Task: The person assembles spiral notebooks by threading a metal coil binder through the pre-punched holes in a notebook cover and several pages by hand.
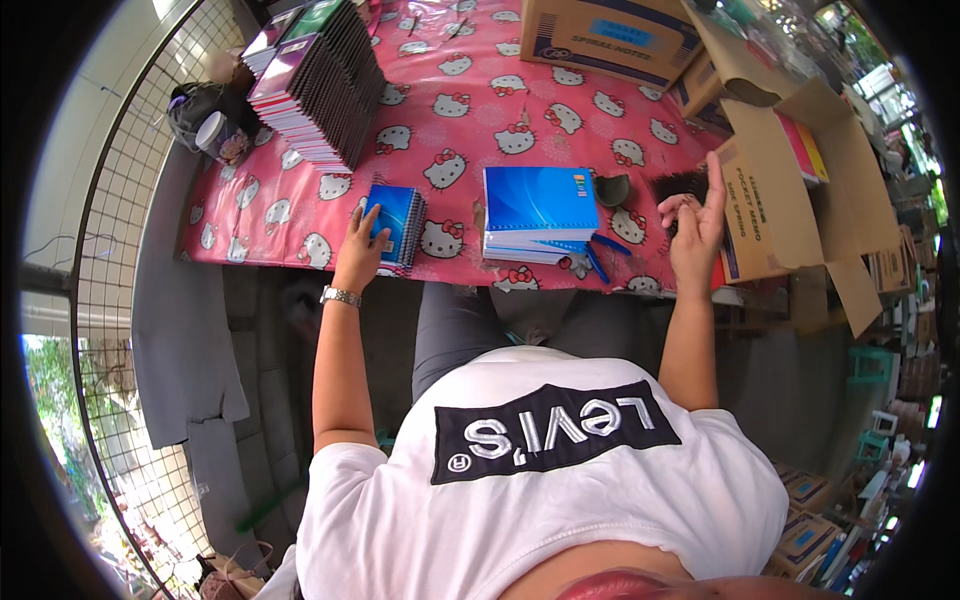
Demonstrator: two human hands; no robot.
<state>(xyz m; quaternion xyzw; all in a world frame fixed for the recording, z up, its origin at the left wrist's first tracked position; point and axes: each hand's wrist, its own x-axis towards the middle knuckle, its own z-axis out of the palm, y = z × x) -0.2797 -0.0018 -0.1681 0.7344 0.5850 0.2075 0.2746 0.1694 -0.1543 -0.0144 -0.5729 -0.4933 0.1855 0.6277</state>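
Observation:
My left hand (362,247) lies with spread fingers on the left side of a small pile of blue spiral notebooks (402,222) near the table's front edge. Just right of it is a taller stack of blue-covered notebooks or pads (540,200), touched by neither hand. Blue-handled pliers (600,262) rest against that stack's right side. My right hand (697,228) is raised by the open carton, index finger stretched out and the other fingers loosely bent, with nothing visible in it. Beside it lies a dark bristly thing (680,186), perhaps a brush.
Tall stacks of spiral notebooks (315,95) stand at the back left, beside a cup (222,138) and a dark bag (190,105). A closed carton (610,40) sits at the back. An open carton (765,200) with flaps out is at the right. A pink patterned cloth (440,205) covers the table.

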